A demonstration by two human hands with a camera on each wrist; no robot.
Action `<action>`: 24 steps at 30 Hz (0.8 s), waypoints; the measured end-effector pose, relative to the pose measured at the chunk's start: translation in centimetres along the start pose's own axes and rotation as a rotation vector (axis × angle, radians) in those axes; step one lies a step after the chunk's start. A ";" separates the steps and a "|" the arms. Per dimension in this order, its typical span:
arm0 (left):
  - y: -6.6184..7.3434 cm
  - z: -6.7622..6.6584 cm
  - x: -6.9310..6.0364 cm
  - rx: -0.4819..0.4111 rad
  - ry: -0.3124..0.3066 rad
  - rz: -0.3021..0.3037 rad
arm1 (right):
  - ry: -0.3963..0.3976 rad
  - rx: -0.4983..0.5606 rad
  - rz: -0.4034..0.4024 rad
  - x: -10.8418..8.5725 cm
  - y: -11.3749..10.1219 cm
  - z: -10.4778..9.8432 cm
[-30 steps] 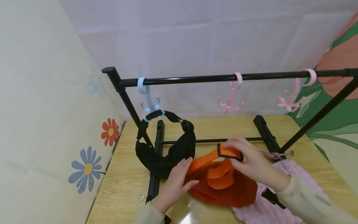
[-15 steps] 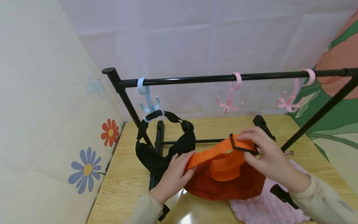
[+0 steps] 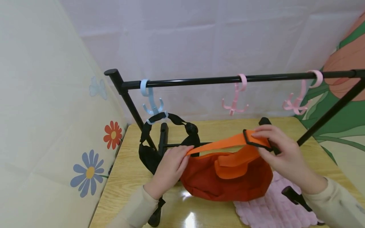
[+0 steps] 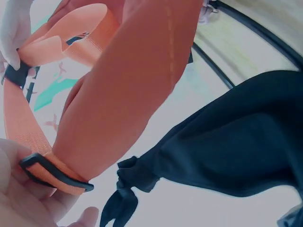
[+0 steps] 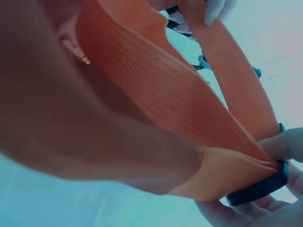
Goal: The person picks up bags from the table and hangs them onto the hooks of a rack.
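An orange-red bag [image 3: 228,186] is held up by its orange strap [image 3: 225,143] between the two hands. The left hand [image 3: 168,167] pinches the strap's left end; in the left wrist view a black buckle [image 4: 57,174] lies against its fingers. The right hand [image 3: 288,155] grips the strap at another black buckle [image 3: 256,144], which also shows as a black buckle [image 5: 260,188] in the right wrist view. A loop of strap droops in front of the bag. Partly behind the left hand, a black bag [image 3: 149,156] hangs from a light blue hook [image 3: 152,103].
A black rack bar [image 3: 194,81] crosses above the hands, carrying two pink hooks, one at centre [image 3: 235,98] and one at right [image 3: 297,98]. A pink quilted cloth item [image 3: 265,209] lies on the wooden table [image 3: 119,190] under the right forearm.
Both hands have risen, lifting the orange-red bag higher. The right hand has moved right and the left hand slightly left, drawing the strap straighter. The left hand now covers part of the black bag.
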State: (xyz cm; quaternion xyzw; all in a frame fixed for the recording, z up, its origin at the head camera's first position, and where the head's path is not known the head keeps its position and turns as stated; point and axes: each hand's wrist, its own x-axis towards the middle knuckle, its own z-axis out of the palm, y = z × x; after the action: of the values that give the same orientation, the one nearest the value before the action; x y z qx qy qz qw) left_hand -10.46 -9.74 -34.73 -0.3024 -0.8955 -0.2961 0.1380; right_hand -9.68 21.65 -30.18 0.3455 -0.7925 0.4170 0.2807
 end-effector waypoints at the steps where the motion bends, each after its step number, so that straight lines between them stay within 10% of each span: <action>1: 0.1 -0.2 0.1 0.007 0.010 0.008 | 0.010 0.000 0.006 0.0 0.0 -0.1; 24: 1.8 -2.1 3.7 0.033 0.105 0.078 | 0.147 0.065 0.075 1.4 0.8 -1.7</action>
State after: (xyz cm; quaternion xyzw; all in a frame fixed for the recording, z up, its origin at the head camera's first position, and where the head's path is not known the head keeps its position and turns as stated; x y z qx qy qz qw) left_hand -12.11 -8.19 -30.68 -0.3186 -0.8794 -0.2910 0.2010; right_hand -10.83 23.02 -28.66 0.2930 -0.7681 0.4769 0.3109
